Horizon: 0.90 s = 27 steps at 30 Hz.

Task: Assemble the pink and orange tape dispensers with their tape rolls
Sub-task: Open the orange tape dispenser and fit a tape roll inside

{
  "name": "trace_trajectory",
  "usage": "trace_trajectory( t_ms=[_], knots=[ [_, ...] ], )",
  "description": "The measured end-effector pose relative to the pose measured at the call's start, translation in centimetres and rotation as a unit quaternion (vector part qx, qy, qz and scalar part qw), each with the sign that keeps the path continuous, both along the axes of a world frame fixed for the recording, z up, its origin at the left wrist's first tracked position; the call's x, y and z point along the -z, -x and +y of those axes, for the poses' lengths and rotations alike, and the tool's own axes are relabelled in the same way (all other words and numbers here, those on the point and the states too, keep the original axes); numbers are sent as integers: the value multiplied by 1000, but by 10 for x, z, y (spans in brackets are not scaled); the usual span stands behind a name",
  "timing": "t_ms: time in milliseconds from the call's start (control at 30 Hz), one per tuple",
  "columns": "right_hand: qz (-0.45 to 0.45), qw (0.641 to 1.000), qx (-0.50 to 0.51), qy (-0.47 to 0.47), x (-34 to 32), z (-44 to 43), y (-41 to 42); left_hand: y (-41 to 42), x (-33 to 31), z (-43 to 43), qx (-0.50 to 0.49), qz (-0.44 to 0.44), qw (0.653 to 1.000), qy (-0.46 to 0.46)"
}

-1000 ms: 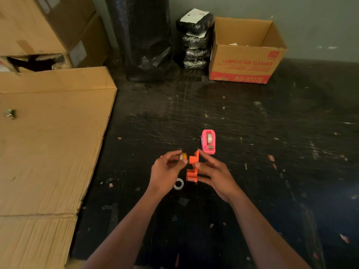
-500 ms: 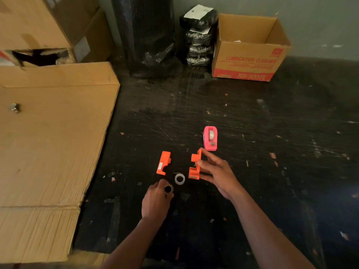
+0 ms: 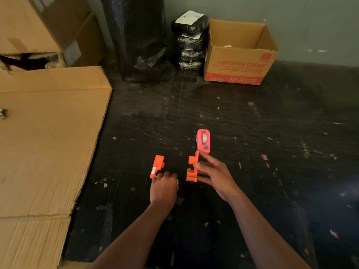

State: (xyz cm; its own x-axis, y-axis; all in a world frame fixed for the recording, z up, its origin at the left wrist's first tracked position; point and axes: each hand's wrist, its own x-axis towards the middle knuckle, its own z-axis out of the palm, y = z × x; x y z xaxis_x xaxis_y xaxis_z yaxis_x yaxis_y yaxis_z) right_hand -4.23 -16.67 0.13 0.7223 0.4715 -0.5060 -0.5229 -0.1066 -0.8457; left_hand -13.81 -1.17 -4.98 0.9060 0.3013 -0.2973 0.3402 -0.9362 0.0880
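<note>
The pink tape dispenser (image 3: 203, 141) stands on the dark table with a tape roll inside it. One orange dispenser half (image 3: 157, 166) lies flat to the left of centre. My right hand (image 3: 215, 176) holds the other orange half (image 3: 192, 167) upright by its edge, just in front of the pink dispenser. My left hand (image 3: 164, 188) rests knuckles-up on the table between the two orange halves, fingers curled down over a small roll. A white ring (image 3: 177, 183) peeks out at that hand's right edge; the rest is hidden under the fingers.
Flattened cardboard (image 3: 48, 142) covers the table's left side. At the back stand a black wrapped roll (image 3: 138, 39), a stack of black bundles (image 3: 191, 41) and an open carton (image 3: 240, 55). Small scraps dot the dark tabletop (image 3: 252, 133).
My left hand pulled back from the right hand with a small roll, then moved forward and down onto the white ring on the table. The right hand kept its orange half almost still.
</note>
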Motion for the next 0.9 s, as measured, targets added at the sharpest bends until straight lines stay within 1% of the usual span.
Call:
trace_trajectory(
  t_ms=[100, 233, 300, 367, 467, 567, 700, 767, 800, 900],
  knots=[
    [-4, 1000, 1, -4, -1, -1, -2, 1, 0, 2, -10, -37, 999, 31],
    [-4, 1000, 6, -6, -2, -2, -3, 5, -2, 7, -25, -50, 994, 92],
    [-4, 1000, 8, -5, -2, -2, -2, 4, -5, 9, -52, -70, 985, 146],
    [-5, 1000, 12, -3, -2, -2, -2, 2, -12, 9, -98, -105, 963, 229],
    [-3, 1000, 17, -12, -3, -4, -3, -5, -31, 12, -190, -138, 905, 355],
    [-4, 999, 22, -25, -5, -6, -4, -15, -48, 20, -243, -174, 837, 458],
    [-12, 999, 31, -34, -8, -5, -6, -27, -67, 26, -277, -143, 735, 602],
    [-15, 999, 35, -38, -11, -4, -8, -29, -72, 28, -308, -137, 681, 650],
    [-17, 998, 37, -40, -13, -3, -9, -29, -73, 29, -320, -134, 663, 664],
    [-25, 998, 34, -41, -16, -3, -10, -29, -77, 29, -332, -131, 624, 695]
  ],
)
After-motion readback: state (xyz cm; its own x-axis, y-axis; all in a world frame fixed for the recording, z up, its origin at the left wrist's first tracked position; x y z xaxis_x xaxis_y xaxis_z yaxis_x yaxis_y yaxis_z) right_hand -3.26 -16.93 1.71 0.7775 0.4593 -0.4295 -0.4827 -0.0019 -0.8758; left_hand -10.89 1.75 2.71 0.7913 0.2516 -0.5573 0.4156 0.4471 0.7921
